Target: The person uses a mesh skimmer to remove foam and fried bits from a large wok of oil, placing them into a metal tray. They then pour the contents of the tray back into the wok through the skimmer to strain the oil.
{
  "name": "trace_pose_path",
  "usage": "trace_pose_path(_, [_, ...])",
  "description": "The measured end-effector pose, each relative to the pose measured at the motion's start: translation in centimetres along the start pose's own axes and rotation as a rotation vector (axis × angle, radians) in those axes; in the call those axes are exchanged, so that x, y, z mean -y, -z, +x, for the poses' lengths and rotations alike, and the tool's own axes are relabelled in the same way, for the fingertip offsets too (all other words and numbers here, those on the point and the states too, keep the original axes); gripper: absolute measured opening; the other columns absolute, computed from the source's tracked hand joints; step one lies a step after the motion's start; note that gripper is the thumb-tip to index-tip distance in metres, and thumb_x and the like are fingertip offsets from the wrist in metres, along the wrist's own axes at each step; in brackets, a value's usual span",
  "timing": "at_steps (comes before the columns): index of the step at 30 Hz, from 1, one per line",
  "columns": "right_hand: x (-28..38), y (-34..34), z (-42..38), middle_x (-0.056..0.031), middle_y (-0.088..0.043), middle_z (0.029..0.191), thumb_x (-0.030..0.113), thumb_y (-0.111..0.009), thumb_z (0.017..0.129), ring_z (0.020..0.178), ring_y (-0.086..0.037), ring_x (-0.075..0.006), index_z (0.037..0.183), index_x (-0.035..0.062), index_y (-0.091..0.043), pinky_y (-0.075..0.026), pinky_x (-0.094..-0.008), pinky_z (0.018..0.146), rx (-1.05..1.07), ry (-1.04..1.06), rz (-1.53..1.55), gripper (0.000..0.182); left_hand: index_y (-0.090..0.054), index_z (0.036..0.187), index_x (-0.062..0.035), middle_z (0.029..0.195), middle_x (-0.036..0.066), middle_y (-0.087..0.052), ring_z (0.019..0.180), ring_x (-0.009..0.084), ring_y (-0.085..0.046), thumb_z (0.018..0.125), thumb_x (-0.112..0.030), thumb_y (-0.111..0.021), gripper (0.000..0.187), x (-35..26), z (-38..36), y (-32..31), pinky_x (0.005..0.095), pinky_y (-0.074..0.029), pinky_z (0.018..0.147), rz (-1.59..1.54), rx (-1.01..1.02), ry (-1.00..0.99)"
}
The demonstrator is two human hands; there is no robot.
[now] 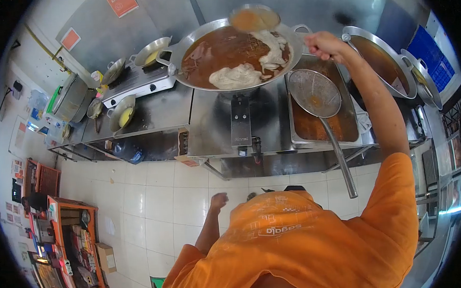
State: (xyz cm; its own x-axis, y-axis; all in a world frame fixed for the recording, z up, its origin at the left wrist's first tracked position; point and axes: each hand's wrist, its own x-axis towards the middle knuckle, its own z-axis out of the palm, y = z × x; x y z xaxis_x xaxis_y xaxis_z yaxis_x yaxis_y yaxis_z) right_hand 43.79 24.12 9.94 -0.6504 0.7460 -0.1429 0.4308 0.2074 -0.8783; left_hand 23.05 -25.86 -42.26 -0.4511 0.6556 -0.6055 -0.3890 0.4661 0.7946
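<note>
My right hand (325, 45) is closed at the right rim of a large two-handled pan (184, 79). What its fingers grip is too small to make out. Brown liquid with pale foam (235, 77) fills the pan. Over the pan's back edge is a round ladle or strainer (255, 18), blurred, with amber liquid or its colour in the bowl. My left hand (218, 201) hangs low beside my body, away from the counter, its fingers curled with nothing visible in them.
A long-handled skimmer (315, 91) lies across a rectangular metal tray (354, 133), its handle jutting past the counter edge. Another pan (378, 50) of brown liquid stands right. Left are a gas stove (140, 85), small pans (121, 115) and a big pot (72, 102).
</note>
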Motion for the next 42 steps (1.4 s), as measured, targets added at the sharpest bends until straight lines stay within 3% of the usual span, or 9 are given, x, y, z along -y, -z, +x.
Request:
trace_pose_path(6, [1.9, 2.9, -1.1, 0.0006, -0.046, 0.061, 0.021, -0.045, 0.085, 0.042, -0.035, -0.0057, 0.072, 0.0066, -0.049, -0.025, -0.0216, 0.035, -0.048, 0.125, 0.108, 0.020, -0.054, 0.111, -0.0072, 0.102, 0.006, -0.060, 0.095, 0.0162, -0.056, 0.085, -0.025, -0.051, 0.032, -17.2, -4.9, -12.7, 0.0321, -0.044, 0.081, -0.292, 0.376, -0.027])
trace_pose_path(11, [-3.2, 1.4, 0.4, -0.0023, -0.046, 0.058, 0.016, -0.044, 0.084, 0.042, -0.038, -0.0089, 0.073, 0.0037, -0.052, -0.029, -0.0235, 0.036, 0.034, 0.114, 0.123, 0.018, -0.049, 0.117, -0.0032, 0.109, 0.011, -0.057, 0.100, 0.0198, -0.056, 0.089, -0.031, -0.046, 0.039, -26.7, -10.1, -24.4, 0.0315, -0.043, 0.087, 0.070, 0.667, -0.042])
trace_pose_path(13, [-4.7, 2.2, 1.4, 0.0017, -0.045, 0.063, 0.010, -0.044, 0.085, 0.043, -0.035, -0.0033, 0.078, 0.0057, -0.047, -0.025, -0.0183, 0.033, 0.179, -0.083, 0.080, 0.008, -0.047, 0.120, -0.0038, 0.112, 0.013, -0.056, 0.102, 0.0206, -0.055, 0.088, -0.041, -0.045, 0.049, -28.0, -11.2, -28.1, 0.0321, -0.043, 0.088, 0.355, 0.811, -0.048])
trace_pose_path(18, [-4.9, 3.1, -0.4, -0.0055, -0.050, 0.059, 0.011, -0.045, 0.083, 0.046, -0.046, -0.0112, 0.069, 0.0016, -0.053, -0.036, -0.0260, 0.040, 0.150, 0.008, 0.186, 0.019, -0.044, 0.122, -0.0033, 0.112, 0.015, -0.056, 0.101, 0.0210, -0.056, 0.084, -0.054, -0.045, 0.064, -27.3, -11.7, -36.1, 0.0332, -0.043, 0.086, 0.417, 0.828, 0.040])
trace_pose_path(23, [-5.4, 4.4, -0.4, 0.0020, -0.046, 0.057, 0.016, -0.050, 0.087, 0.044, -0.041, -0.0063, 0.068, 0.0084, -0.048, -0.032, -0.0217, 0.037, 0.127, 0.030, 0.008, 0.020, -0.046, 0.116, -0.0027, 0.103, 0.013, -0.058, 0.092, 0.0200, -0.057, 0.083, -0.053, -0.047, 0.060, -25.7, -12.7, -41.1, 0.0337, -0.044, 0.082, 0.295, 0.773, 0.035])
trace_pose_path(31, [-8.2, 6.2, -1.4, 0.0022, -0.046, 0.057, 0.019, -0.052, 0.086, 0.044, -0.038, -0.0048, 0.073, 0.0067, -0.054, -0.029, -0.0212, 0.038, 0.117, 0.001, 0.207, 0.018, -0.055, 0.094, -0.0049, 0.086, 0.004, -0.059, 0.090, 0.0141, -0.054, 0.078, -0.028, -0.060, 0.029, -24.9, -12.5, -43.5, 0.0300, -0.040, 0.083, 0.156, 0.602, -0.115])
trace_pose_path(34, [-10.0, 8.6, -5.3, -0.0065, -0.052, 0.053, 0.021, -0.055, 0.082, 0.046, -0.048, -0.0153, 0.066, 0.0030, -0.056, -0.035, -0.0277, 0.041, -0.056, 0.099, -0.029, 0.024, -0.056, 0.092, -0.0020, 0.082, 0.005, -0.059, 0.086, 0.0142, -0.054, 0.076, -0.022, -0.062, 0.026, -27.7, -14.6, -41.1, 0.0291, -0.038, 0.086, 0.095, 0.535, -0.054])
trace_pose_path(38, [-15.7, 12.0, -8.4, -0.0184, -0.061, 0.075, 0.019, -0.053, 0.083, 0.064, -0.060, -0.0337, 0.107, -0.0021, -0.053, -0.046, -0.0399, 0.057, -0.624, 0.769, -0.773, 0.032, -0.054, 0.100, 0.0020, 0.083, 0.006, -0.058, 0.085, 0.0150, -0.054, 0.075, -0.021, -0.062, 0.035, -29.5, -18.0, -37.2, 0.0276, -0.037, 0.086, 0.076, 0.589, -0.043])
trace_pose_path(42, [-17.2, 12.3, -13.3, -0.0223, -0.061, 0.076, 0.016, -0.052, 0.082, 0.069, -0.060, -0.0390, 0.106, 0.0038, -0.054, -0.047, -0.0480, 0.065, -0.677, 0.437, -0.823, 0.027, -0.053, 0.100, 0.0019, 0.082, 0.005, -0.057, 0.082, 0.0142, -0.054, 0.076, -0.022, -0.061, 0.035, -29.8, -20.5, -34.9, 0.0264, -0.038, 0.082, 0.228, 0.580, -0.045])
